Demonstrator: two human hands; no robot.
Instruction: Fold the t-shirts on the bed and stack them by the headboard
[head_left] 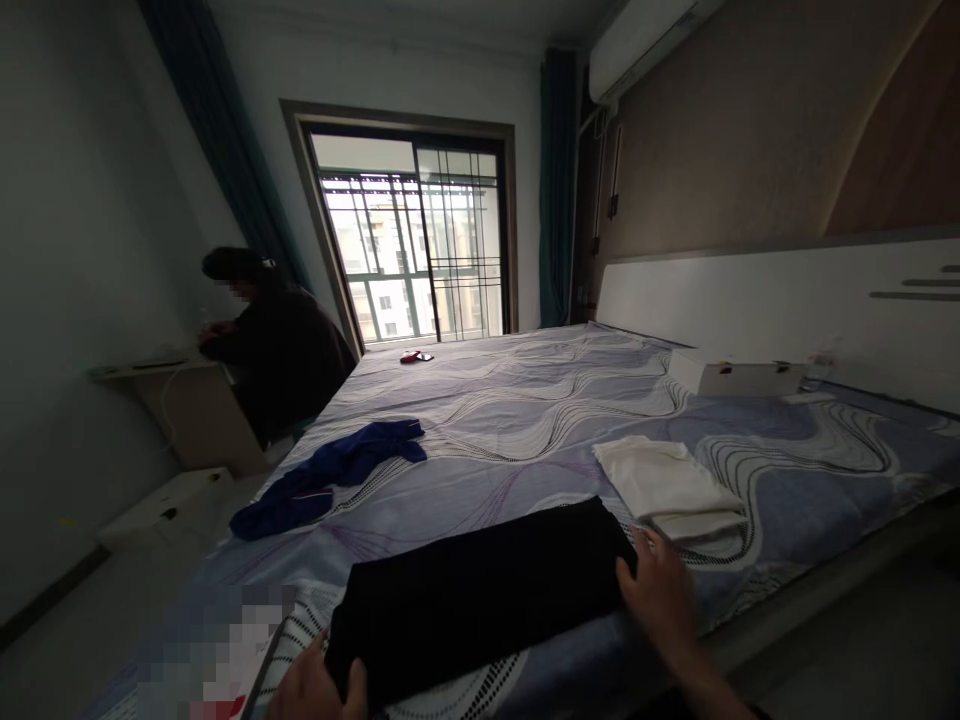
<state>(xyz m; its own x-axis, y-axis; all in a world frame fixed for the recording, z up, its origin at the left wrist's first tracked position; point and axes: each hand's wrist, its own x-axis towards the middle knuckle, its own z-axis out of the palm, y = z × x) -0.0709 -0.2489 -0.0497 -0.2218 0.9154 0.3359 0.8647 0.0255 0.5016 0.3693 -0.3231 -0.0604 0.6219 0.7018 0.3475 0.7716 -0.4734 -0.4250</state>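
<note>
A black folded garment [480,595] lies as a long flat strip on the bed, close in front of me; its exact kind does not show. My left hand [319,685] grips its left end, thumb on top, and is partly cut off by the lower picture edge. At the opposite end, my right hand [661,590] has its thumb and fingers closed on the edge. Beyond that hand sits a folded white cloth [667,485]. A crumpled blue garment [337,470] is spread farther off to the left.
The bed [510,400] has a wavy patterned sheet. On it are a white box [735,372] near the headboard [780,300] and a small red and dark object [416,357] at the far edge. A person [277,340] sits at a desk [202,410] on the left.
</note>
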